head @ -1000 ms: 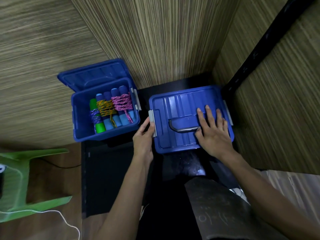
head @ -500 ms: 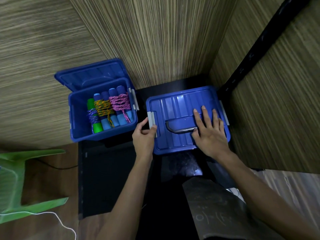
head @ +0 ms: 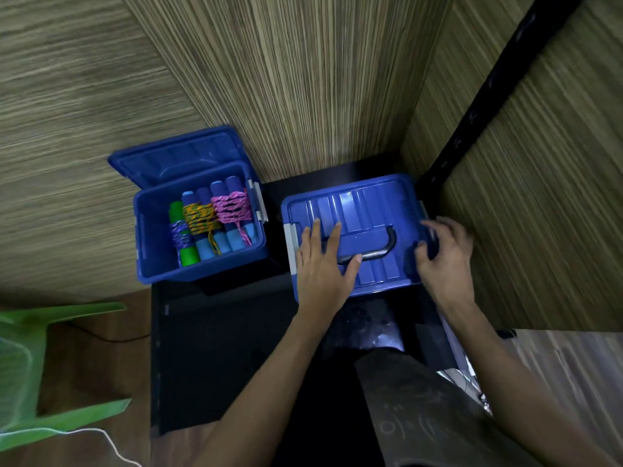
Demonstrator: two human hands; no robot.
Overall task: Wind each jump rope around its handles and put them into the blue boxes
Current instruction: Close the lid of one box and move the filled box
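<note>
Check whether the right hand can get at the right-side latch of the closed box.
Probably yes: the right hand is curled over the closed box at its right edge with nothing between, though the hand hides the latch itself.

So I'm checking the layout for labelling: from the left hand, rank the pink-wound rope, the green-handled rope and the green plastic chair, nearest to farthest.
Measured from the left hand, which lies on the closed box's lid:
1. Pink-wound rope, at the right side of the open box.
2. Green-handled rope, at the left of the same row.
3. Green plastic chair, on the floor at far left.
</note>
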